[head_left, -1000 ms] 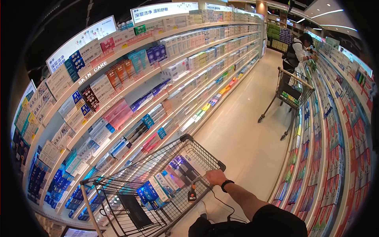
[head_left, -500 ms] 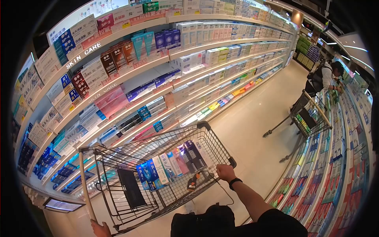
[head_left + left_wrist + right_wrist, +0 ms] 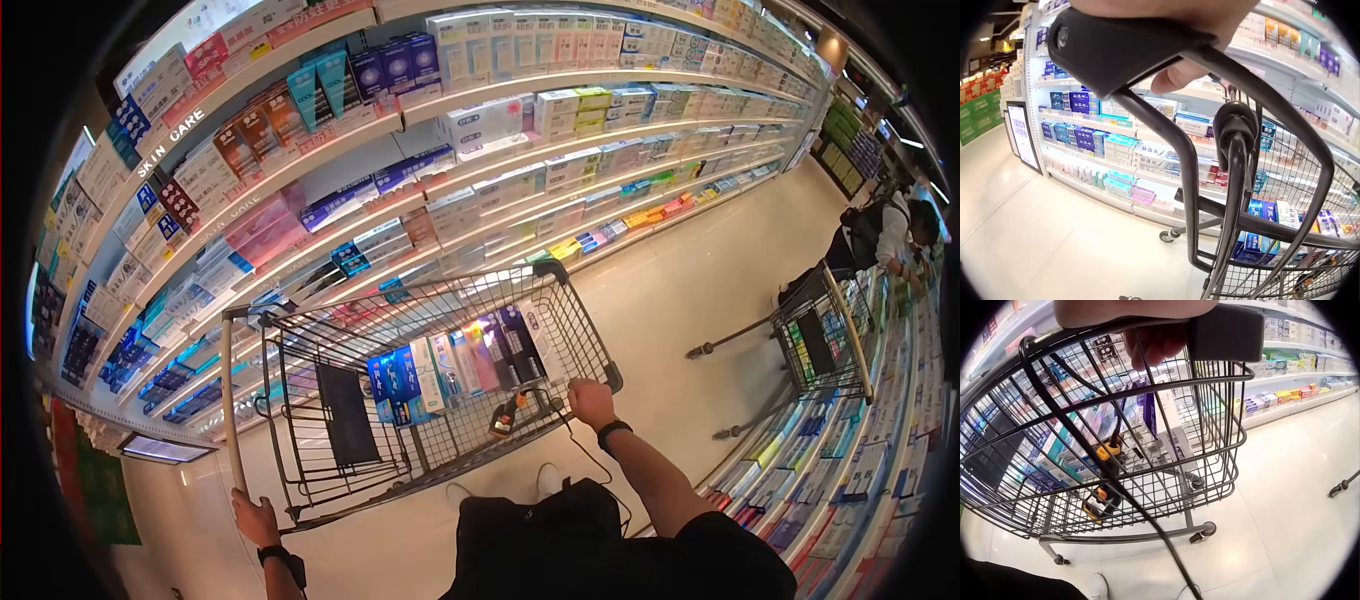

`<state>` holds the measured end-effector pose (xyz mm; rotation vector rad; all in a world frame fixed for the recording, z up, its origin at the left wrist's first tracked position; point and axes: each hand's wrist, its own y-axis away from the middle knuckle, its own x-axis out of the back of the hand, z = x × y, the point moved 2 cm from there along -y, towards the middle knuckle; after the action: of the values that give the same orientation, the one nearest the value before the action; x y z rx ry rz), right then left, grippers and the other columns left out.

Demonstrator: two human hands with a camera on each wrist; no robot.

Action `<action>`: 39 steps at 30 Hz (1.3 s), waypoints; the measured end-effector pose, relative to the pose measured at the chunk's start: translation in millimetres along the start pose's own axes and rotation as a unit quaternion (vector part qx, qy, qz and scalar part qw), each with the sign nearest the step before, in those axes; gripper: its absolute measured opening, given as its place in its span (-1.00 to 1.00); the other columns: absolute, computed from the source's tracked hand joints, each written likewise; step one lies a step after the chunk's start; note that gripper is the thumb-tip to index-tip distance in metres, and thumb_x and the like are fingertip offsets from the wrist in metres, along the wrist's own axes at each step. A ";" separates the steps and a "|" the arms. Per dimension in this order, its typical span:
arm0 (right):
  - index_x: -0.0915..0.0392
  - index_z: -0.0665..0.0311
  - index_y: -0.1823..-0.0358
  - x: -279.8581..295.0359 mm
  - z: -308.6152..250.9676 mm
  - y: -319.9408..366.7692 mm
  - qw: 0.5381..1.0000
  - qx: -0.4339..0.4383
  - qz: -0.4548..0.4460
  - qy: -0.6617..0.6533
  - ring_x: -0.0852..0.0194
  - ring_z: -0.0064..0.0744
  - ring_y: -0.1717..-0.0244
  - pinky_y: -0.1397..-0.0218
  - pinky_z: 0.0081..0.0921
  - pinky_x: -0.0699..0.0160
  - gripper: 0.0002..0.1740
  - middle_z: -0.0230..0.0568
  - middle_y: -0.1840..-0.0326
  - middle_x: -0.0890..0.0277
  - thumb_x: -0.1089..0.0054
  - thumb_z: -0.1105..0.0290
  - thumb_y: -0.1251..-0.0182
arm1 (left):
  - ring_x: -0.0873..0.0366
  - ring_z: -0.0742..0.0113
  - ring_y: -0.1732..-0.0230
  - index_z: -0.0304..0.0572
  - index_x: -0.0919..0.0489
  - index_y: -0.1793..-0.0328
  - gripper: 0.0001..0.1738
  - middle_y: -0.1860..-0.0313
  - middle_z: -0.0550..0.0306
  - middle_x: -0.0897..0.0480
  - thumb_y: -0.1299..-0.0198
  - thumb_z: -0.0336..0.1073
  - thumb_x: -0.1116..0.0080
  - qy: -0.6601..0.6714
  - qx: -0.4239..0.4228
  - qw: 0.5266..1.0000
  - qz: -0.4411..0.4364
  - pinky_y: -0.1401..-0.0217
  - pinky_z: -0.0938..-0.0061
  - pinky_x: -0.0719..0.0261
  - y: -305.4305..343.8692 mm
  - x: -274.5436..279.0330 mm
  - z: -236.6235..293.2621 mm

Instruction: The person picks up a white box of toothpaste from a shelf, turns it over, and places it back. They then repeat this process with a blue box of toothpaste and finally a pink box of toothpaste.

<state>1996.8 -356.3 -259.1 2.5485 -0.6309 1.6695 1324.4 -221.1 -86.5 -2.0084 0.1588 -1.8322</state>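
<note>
The person's left hand (image 3: pixel 256 520) was curled round the near end of the handle (image 3: pixel 232 420) of a wire shopping cart (image 3: pixel 450 440). The right hand (image 3: pixel 592 402) was bent over the top rim, its fingers folded inward just beside the black corner piece (image 3: pixel 615 377) at the cart's front. Inside the basket, between the two hands, a row of boxes (image 3: pixel 455 365) in blue, white, pink and dark purple lay closer to the front than to the handle. A black and orange tool (image 3: pixel 508 415) was at the basket's near side, beside the boxes; whether it was inside or outside the wire could not be told. Past the cart's far side rose long shelves (image 3: pixel 500 180) of boxed goods. Well apart, another person (image 3: pixel 890 235) leaned towards the opposite shelves (image 3: pixel 850 470), near a second cart (image 3: pixel 825 345).
</note>
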 end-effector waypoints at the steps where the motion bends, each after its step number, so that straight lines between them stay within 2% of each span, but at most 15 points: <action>1: -0.45 0.23 0.47 6.1 12.3 -1.5 1.000 -0.001 -0.005 -0.006 -0.57 -0.05 0.40 0.37 -0.12 -0.52 -0.85 -0.12 0.50 -0.54 -0.05 0.33 -0.18 | -0.59 -0.20 0.11 -0.21 -0.29 -0.18 -0.40 0.10 -0.15 -0.56 0.02 -0.39 -0.25 0.002 -0.003 1.000 -0.009 0.15 0.04 -0.58 5.8 1.6 11.7; 6: -0.44 0.23 0.48 24.3 58.0 -17.6 1.000 0.007 -0.005 -0.008 -0.55 -0.05 0.40 0.38 -0.15 -0.50 -0.83 -0.14 0.49 -0.53 -0.04 0.33 -0.22 | -0.59 -0.17 0.09 -0.22 -0.31 -0.21 -0.41 0.05 -0.16 -0.57 -0.02 -0.37 -0.23 -0.012 -0.004 1.000 -0.007 0.12 0.05 -0.57 29.1 7.4 48.7; 8: -0.51 0.23 0.41 29.9 73.5 -21.7 1.000 0.006 0.003 -0.022 -0.55 0.00 0.41 0.37 -0.15 -0.49 -0.86 -0.07 0.49 -0.54 -0.02 0.37 -0.24 | -0.59 -0.16 0.08 -0.23 -0.32 -0.22 -0.41 0.01 -0.16 -0.58 -0.04 -0.35 -0.23 -0.007 0.004 1.000 -0.006 0.11 0.06 -0.57 34.0 10.7 70.4; 11: -0.53 0.23 0.39 33.0 92.6 -22.8 1.000 -0.007 -0.009 -0.018 -0.56 0.00 0.39 0.36 -0.16 -0.50 -0.86 -0.07 0.47 -0.55 -0.02 0.36 -0.25 | -0.61 -0.15 0.06 -0.23 -0.32 -0.24 -0.41 -0.02 -0.15 -0.58 -0.07 -0.32 -0.23 0.008 0.019 0.999 -0.027 0.09 0.07 -0.59 39.2 9.6 85.9; 14: -0.48 0.22 0.44 37.5 105.8 -26.4 1.000 -0.005 -0.009 -0.005 -0.56 -0.07 0.39 0.37 -0.15 -0.50 -0.85 -0.14 0.47 -0.55 -0.02 0.35 -0.24 | -0.61 -0.12 0.00 -0.23 -0.31 -0.29 -0.38 -0.08 -0.16 -0.58 -0.09 -0.30 -0.23 0.026 0.039 0.998 -0.046 0.04 0.11 -0.61 43.3 14.2 105.3; 18: -0.50 0.22 0.41 38.8 124.2 -35.8 1.000 -0.006 -0.011 -0.004 -0.56 -0.07 0.39 0.36 -0.16 -0.50 -0.85 -0.13 0.47 -0.55 -0.01 0.34 -0.25 | -0.60 -0.08 -0.10 -0.25 -0.29 -0.36 -0.34 -0.20 -0.16 -0.55 -0.11 -0.31 -0.22 0.036 0.051 0.997 -0.049 -0.05 0.16 -0.61 49.2 5.3 111.8; 28: -0.49 0.22 0.42 46.8 144.5 -54.8 0.999 0.004 -0.034 -0.003 -0.56 -0.04 0.38 0.34 -0.15 -0.50 -0.87 -0.11 0.48 -0.55 -0.03 0.36 -0.24 | -0.63 -0.08 -0.01 -0.29 -0.29 -0.37 -0.33 -0.15 -0.18 -0.55 -0.12 -0.33 -0.25 0.032 0.062 0.995 -0.070 -0.02 0.15 -0.60 55.9 19.7 141.2; 33: -0.48 0.22 0.43 45.2 145.6 -60.4 0.999 0.000 -0.041 -0.003 -0.55 -0.02 0.37 0.33 -0.13 -0.50 -0.87 -0.10 0.47 -0.55 -0.03 0.35 -0.24 | -0.63 -0.09 0.01 -0.30 -0.29 -0.36 -0.32 -0.14 -0.19 -0.55 -0.11 -0.35 -0.26 0.061 0.047 0.997 -0.027 0.01 0.15 -0.60 64.0 8.1 136.1; 35: -0.48 0.21 0.42 43.7 146.6 -62.9 0.998 -0.002 -0.058 0.003 -0.55 -0.01 0.37 0.33 -0.13 -0.50 -0.87 -0.10 0.46 -0.55 -0.05 0.34 -0.23 | -0.63 -0.10 0.01 -0.30 -0.30 -0.35 -0.33 -0.14 -0.19 -0.56 -0.10 -0.37 -0.25 0.049 0.066 0.996 -0.043 0.01 0.15 -0.61 65.5 11.1 139.8; 36: -0.48 0.20 0.41 45.0 144.9 -64.8 0.998 0.005 -0.065 -0.006 -0.55 -0.02 0.37 0.33 -0.12 -0.50 -0.88 -0.13 0.47 -0.55 -0.06 0.35 -0.23 | -0.63 -0.11 0.01 -0.30 -0.30 -0.35 -0.34 -0.14 -0.19 -0.56 -0.10 -0.38 -0.24 0.042 0.077 0.995 -0.048 0.00 0.15 -0.61 63.4 14.2 143.0; 39: -0.55 0.25 0.24 37.2 147.9 -67.5 0.990 -0.020 -0.133 -0.034 -0.57 -0.02 0.20 0.17 -0.14 -0.56 -0.83 -0.05 0.29 -0.59 -0.07 0.35 -0.23 | -0.62 -0.12 0.01 -0.30 -0.29 -0.35 -0.33 -0.13 -0.20 -0.56 -0.08 -0.41 -0.24 0.044 0.077 0.995 -0.041 0.00 0.14 -0.61 65.3 7.3 137.8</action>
<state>2162.2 -341.9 -275.9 2.5371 -0.3065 1.4734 1471.9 -251.9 -110.8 -1.8549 -0.0378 -1.9228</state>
